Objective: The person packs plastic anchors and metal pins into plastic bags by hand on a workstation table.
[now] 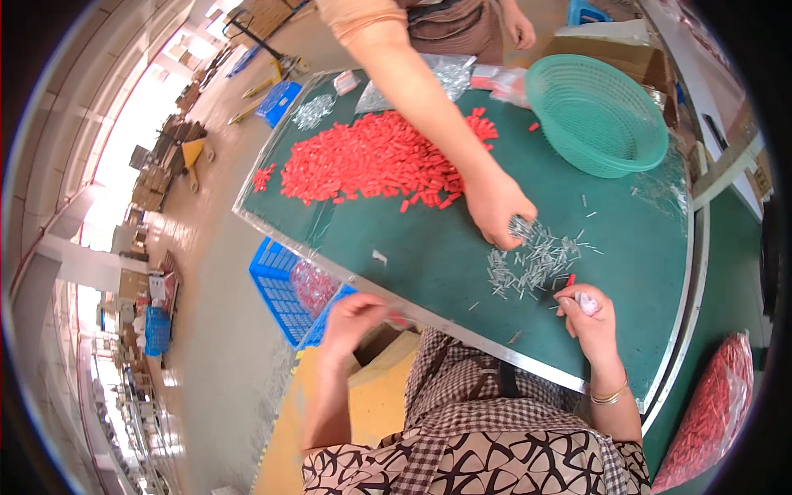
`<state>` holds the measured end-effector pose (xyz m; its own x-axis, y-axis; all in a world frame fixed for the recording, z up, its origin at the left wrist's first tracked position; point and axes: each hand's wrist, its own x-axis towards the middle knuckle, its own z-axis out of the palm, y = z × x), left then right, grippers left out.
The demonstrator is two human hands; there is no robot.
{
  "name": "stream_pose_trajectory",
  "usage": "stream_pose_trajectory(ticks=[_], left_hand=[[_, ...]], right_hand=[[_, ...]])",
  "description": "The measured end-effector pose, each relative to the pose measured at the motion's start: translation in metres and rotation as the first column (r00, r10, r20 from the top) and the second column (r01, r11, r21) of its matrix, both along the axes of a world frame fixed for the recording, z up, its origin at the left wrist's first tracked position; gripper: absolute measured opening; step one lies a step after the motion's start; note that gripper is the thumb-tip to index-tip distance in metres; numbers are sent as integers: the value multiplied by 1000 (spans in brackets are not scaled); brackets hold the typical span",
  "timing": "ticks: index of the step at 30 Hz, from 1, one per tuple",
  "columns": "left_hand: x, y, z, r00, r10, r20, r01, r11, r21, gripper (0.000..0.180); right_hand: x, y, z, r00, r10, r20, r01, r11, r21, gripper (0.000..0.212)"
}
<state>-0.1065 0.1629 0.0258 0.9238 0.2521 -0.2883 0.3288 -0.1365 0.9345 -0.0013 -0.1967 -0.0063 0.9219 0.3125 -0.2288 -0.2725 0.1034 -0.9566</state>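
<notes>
My right hand is closed in a pinch over the table's near right part, with a small red plastic piece at its fingertips. Something white shows at its fingers; I cannot tell whether it is a wrap or a held thing. Just beyond lies a loose heap of thin metal pins. My left hand is off the near table edge, fingers pressed together beside a blurred reddish bit. Across from me, a co-worker's hand reaches down onto the pins. Several red plastic pieces form a big pile.
The green table has a metal edge. A green plastic basket stands at the far right. Below the left edge is a blue crate with a bag of red pieces. Another filled red bag leans at right.
</notes>
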Motion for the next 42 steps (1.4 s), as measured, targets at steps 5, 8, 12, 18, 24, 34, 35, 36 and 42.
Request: stream_pose_trajectory(ticks=[5,8,12,18,24,34,35,36,42], left_hand=[[-87,186,-72,757,615,221,-631,600,491,14],[-94,217,-86,614,629,476,-772,354,528,15],[-48,139,-56,549,603,579,-831,472,296,13],[14,-52,-11,821,-39,570,-351,752,558,7],[76,-197,-16,723,-537,434,316,816,485,20],[100,-231,-39,845,-371,386,304,926,226,16],[100,-233,-37,913,-268,309,281,960,0,15],[98,-233,-37,906,-290,308,281,957,74,12],[100,-231,-42,825,-396,403,263,901,346,11]], right_hand=[[-1,6,-1,999,47,21,-47,999,-25,10],[3,3,-4,999,31,20,-30,999,-18,11],[10,0,-12,982,29,-185,35,941,336,15],[18,-3,-26,947,87,-308,148,734,663,21],[16,5,-22,965,171,-199,61,590,805,24],[19,-2,-23,962,102,-252,135,628,766,20],[18,-2,-24,965,100,-244,130,624,770,17],[16,-1,-23,966,110,-235,119,617,778,17],[13,-1,-18,980,41,-196,116,683,721,18]])
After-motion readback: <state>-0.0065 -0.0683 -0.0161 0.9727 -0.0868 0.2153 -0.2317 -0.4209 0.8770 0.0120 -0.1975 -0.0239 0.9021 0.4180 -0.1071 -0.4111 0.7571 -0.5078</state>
